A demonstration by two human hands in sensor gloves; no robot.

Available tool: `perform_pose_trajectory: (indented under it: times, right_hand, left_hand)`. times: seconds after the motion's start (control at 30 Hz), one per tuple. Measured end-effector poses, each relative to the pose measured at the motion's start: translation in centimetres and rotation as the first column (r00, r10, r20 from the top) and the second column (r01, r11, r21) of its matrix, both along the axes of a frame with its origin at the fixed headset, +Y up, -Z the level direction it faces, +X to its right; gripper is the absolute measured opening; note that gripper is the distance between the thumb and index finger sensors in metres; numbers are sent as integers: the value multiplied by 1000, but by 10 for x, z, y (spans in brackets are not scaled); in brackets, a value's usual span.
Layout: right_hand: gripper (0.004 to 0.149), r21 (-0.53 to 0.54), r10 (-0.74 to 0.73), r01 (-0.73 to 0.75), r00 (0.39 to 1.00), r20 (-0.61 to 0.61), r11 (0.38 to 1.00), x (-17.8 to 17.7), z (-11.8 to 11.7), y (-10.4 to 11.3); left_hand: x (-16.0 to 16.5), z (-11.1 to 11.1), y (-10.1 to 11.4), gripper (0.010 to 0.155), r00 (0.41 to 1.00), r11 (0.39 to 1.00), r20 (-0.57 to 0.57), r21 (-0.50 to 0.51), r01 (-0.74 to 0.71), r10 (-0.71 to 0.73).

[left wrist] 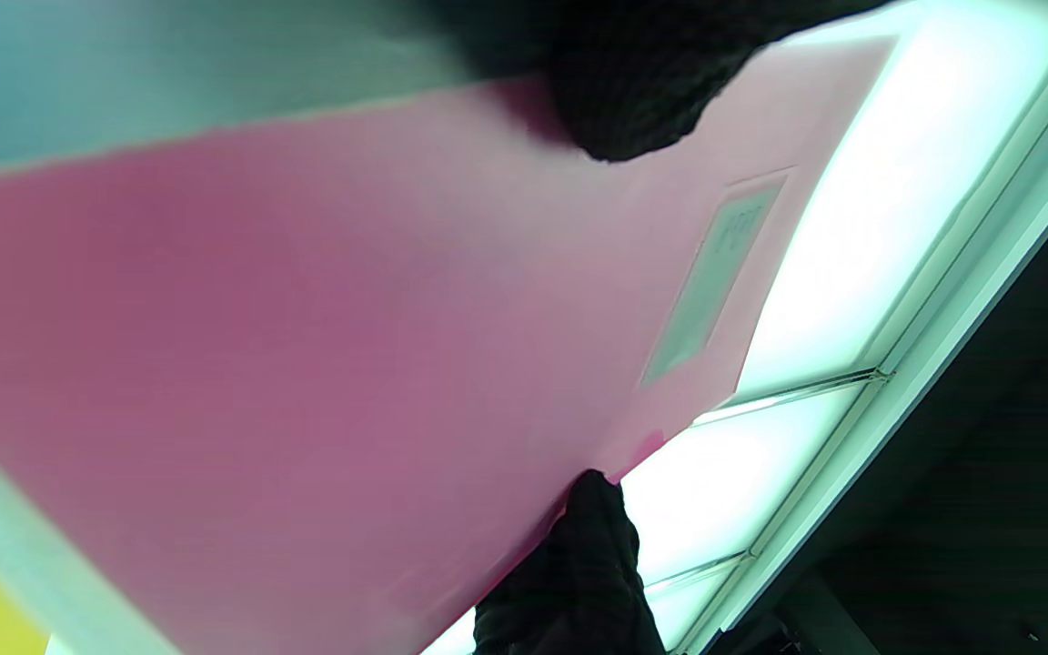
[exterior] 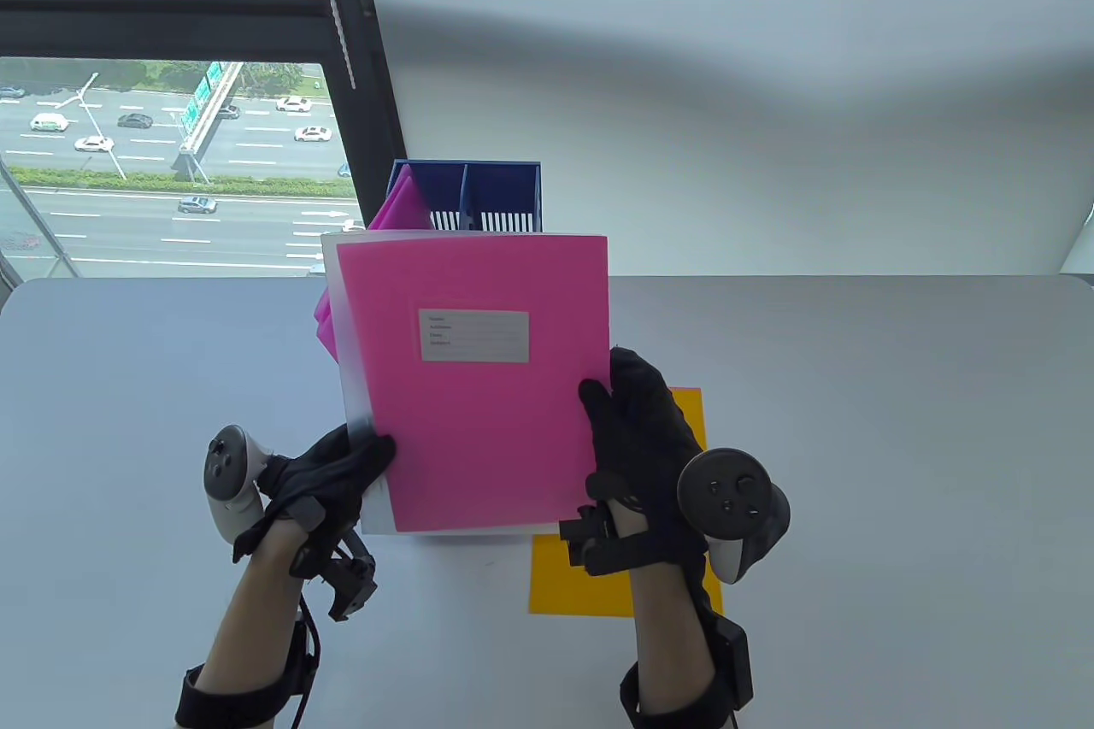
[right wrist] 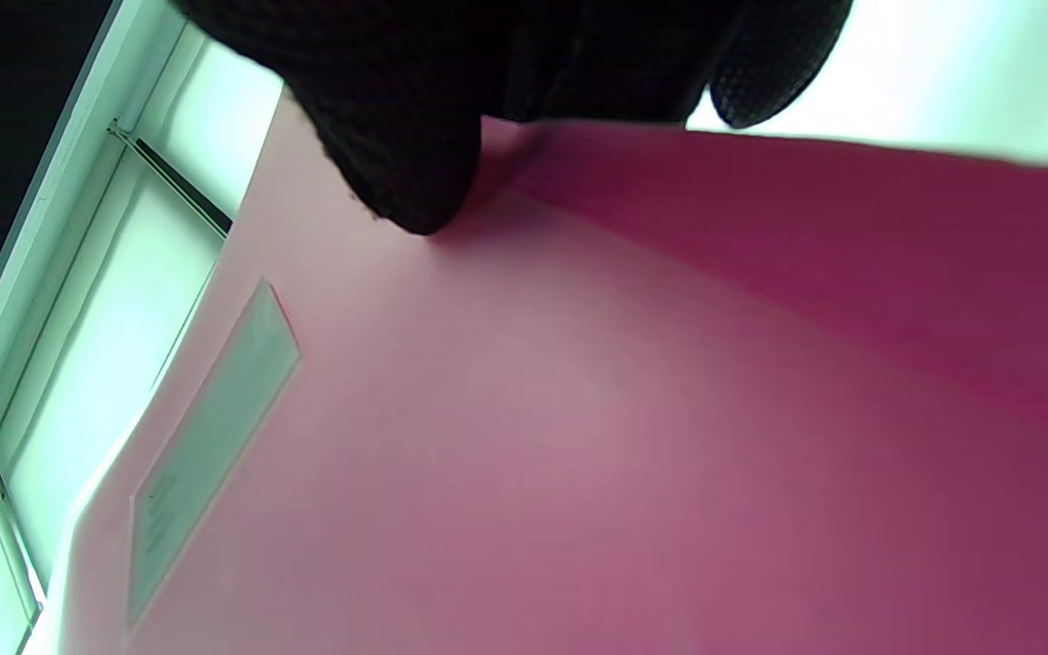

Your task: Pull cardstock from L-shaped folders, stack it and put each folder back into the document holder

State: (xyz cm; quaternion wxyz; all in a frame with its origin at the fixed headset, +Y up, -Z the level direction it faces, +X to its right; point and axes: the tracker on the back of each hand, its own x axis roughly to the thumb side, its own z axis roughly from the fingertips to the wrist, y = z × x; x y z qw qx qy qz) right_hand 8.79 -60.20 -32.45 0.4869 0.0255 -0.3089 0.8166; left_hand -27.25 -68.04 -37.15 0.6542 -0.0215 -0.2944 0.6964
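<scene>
A translucent L-shaped folder (exterior: 470, 379) with pink cardstock (exterior: 513, 438) inside is held upright above the table, its label (exterior: 474, 334) facing me. My left hand (exterior: 359, 460) pinches the folder's lower left edge, thumb on the front. My right hand (exterior: 628, 430) grips the right edge, thumb on the pink face. The wrist views show the same pink sheet (left wrist: 306, 364) (right wrist: 624, 455) close up under my thumbs (left wrist: 633, 100) (right wrist: 397, 164). A yellow cardstock sheet (exterior: 590, 584) lies flat on the table below my right hand. The blue document holder (exterior: 479, 195) stands behind, with pink folders (exterior: 400, 203) in its left slot.
The grey table (exterior: 897, 464) ends at a white wall behind the holder. A window (exterior: 171, 165) with a dark frame is at the far left.
</scene>
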Motion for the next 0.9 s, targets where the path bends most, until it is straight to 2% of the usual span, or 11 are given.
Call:
perform_pose_trajectory:
  times: [0.17,0.27,0.47,0.6,0.77,0.83,0.9]
  right_hand:
    - [50,61,121,-131,982,146,990,-8,5,1]
    - [48,61,158,-169,975,154,984,-10,5,2]
    - [39,-22,-4,2,997,-76,1000,-3,-2,-2]
    - [37,-118,-177,153,956,-235,981,3,-9,-7]
    - [38,-199,-304,240,852,-425,950,10,-17,-11]
    - [39,-252,-385,294,758,-526,922,12,-21,-14]
    - [40,-340,-480,339,624,-616,877,10,-25,-19]
  left_hand:
    - [4,0,-1,44,1000,1000,23,-1,3,-3]
    - [4,0,-2,44,1000,1000,24,-5,-5,6]
    - [3,1,-1,44,1000,1000,-4,-8,-9,9]
    - [1,0,0,44,1000,1000,-6,-3,-7,7]
    - [0,0,0,43,1000,1000,-7,0,-8,8]
    - [0,0,0,43,1000,1000,-2,2,-10,10]
    - [-1,0,0,43,1000,1000,7,4,-15,15]
